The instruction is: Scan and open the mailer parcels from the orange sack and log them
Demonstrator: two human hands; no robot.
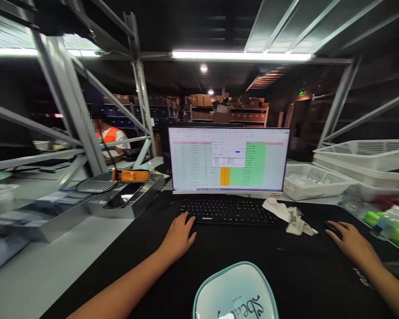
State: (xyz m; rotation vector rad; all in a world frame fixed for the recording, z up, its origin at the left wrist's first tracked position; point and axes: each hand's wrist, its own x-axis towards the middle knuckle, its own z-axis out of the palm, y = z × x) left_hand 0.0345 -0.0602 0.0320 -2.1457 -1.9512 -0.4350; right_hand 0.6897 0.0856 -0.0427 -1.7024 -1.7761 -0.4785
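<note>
The left hand (pixel 179 234) lies spread at the keyboard (pixel 228 211) — the right hand (pixel 351 243) cups what seems a mouse (pixel 331 228).

From the middle of the mat (pixel 239 241), a hand could pass over bare cloth between the left hand (pixel 178 237) at nine o'clock and the right hand (pixel 354 243), on the mouse (pixel 332 227), at three. The keyboard (pixel 219 211) and, behind it, the monitor (pixel 193 175) block twelve; crumpled tissue (pixel 296 220) obstructs two, with a basket (pixel 315 191) beyond. A case (pixel 234 285) stands at six, a tray (pixel 119 212) past ten.
</note>
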